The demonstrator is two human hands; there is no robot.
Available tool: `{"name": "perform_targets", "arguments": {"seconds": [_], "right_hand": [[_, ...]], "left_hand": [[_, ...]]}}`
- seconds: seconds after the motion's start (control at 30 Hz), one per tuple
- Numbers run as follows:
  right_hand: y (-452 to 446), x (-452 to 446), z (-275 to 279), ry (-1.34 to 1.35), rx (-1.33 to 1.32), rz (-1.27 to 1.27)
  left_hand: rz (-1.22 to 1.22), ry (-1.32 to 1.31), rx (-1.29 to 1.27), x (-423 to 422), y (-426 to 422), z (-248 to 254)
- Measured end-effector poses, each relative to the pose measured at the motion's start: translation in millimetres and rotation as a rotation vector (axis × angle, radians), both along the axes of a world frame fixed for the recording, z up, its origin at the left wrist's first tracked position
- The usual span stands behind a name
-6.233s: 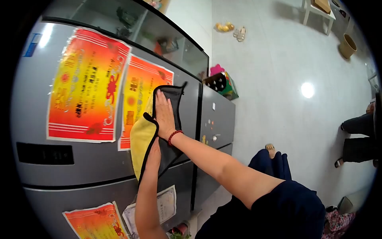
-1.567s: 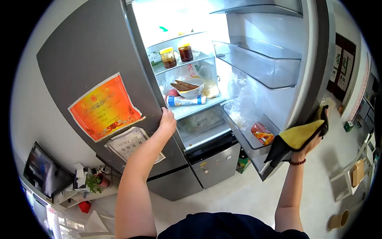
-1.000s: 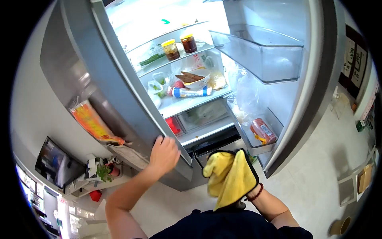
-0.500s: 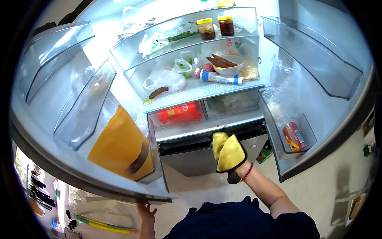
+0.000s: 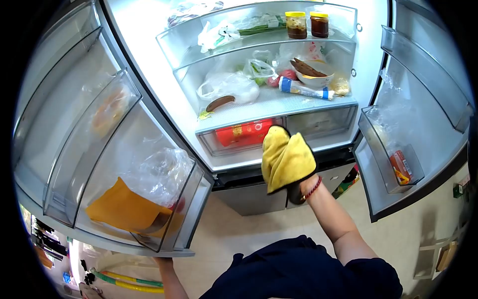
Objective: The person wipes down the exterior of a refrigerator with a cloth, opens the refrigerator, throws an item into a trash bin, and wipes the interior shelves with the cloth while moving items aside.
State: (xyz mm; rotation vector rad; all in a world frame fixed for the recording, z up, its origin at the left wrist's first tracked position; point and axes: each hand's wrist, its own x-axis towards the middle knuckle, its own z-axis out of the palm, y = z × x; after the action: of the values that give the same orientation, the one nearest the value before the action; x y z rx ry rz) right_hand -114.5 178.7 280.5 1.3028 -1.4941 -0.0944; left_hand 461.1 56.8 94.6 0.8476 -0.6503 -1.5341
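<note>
A yellow cleaning cloth (image 5: 289, 158) with dark edging is bunched over my right hand (image 5: 304, 186), which is closed on it; the cloth hides my fingers. It is in front of the fridge's lower drawers, and a dark flap hangs below. My left hand (image 5: 162, 260) is at the bottom edge of the left fridge door (image 5: 181, 241), and that edge covers its fingers. Inside the fridge, a drawer (image 5: 209, 143) holds a red package (image 5: 244, 132). On the shelf above lie a white plastic bag (image 5: 231, 87), a brown elongated item (image 5: 220, 103) and a bowl (image 5: 318, 79).
The right door (image 5: 371, 199) stands open, with a red carton (image 5: 401, 167) in its bin. A brown paper envelope (image 5: 124, 209) and clear plastic bags (image 5: 164, 172) fill the left door's bin. Two yellow-lidded jars (image 5: 296, 26) stand higher up. A green-yellow hoop (image 5: 132, 285) lies on the floor.
The left door has swung wider, and my left hand's fingers have gone out of sight behind its edge. My right hand and the cloth are up nearer the drawers. The view has shifted.
</note>
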Motion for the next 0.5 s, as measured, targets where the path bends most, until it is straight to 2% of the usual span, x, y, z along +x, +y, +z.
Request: {"name": "perform_targets", "arguments": {"seconds": [0.03,0.1,0.17,0.2,0.23,0.27,0.33,0.37,0.4,0.43,0.47,0.5], "right_hand": [[-15.0,-4.7,14.2,-0.338,-0.042,0.149],[-42.6,-17.3,36.0,-0.664,-0.146,0.311],[-61.8,-26.8,67.8,-0.871,-0.295,0.402],[-92.8,-63.6,50.7,-0.901,-0.348,0.403],[-123.2,-99.4,34.6,-0.931,-0.402,0.406],[-153.2,-134.7,18.8,-0.960,-0.456,0.411],[-187.7,-168.0,5.1,-1.528,-0.610,0.767],[-204.6,-180.3,6.6,-1.806,-0.677,0.953],[-208.6,-172.4,9.1,-1.566,-0.615,0.679],[-212.7,-164.3,11.8,-1.315,-0.579,0.405],[-211.6,-153.0,5.5,-1.134,-0.375,0.337],[-219.2,-155.7,-27.5,-1.053,-0.185,0.223]], "left_hand": [[-0.020,-0.010,-0.036,7.7,-3.9,-2.7],[0.313,-0.188,0.230,6.8,11.2,-8.5],[0.178,-0.092,0.398,24.7,27.8,-86.4],[-0.110,-0.219,0.574,11.2,56.6,-90.6],[-0.200,-0.375,0.664,-52.9,77.0,-50.7],[-0.353,-0.492,0.602,-108.8,87.0,-11.4],[-0.699,-0.662,0.311,-182.4,88.3,27.3],[-0.788,-0.699,0.123,-215.3,76.5,42.4],[-0.871,-0.740,-0.069,-243.7,61.2,58.3],[-0.820,-0.676,-0.258,-272.6,40.8,73.8],[-0.723,-0.753,-0.493,-301.0,15.5,95.7],[-0.617,-0.683,-0.546,-329.3,-11.4,108.6]]}}
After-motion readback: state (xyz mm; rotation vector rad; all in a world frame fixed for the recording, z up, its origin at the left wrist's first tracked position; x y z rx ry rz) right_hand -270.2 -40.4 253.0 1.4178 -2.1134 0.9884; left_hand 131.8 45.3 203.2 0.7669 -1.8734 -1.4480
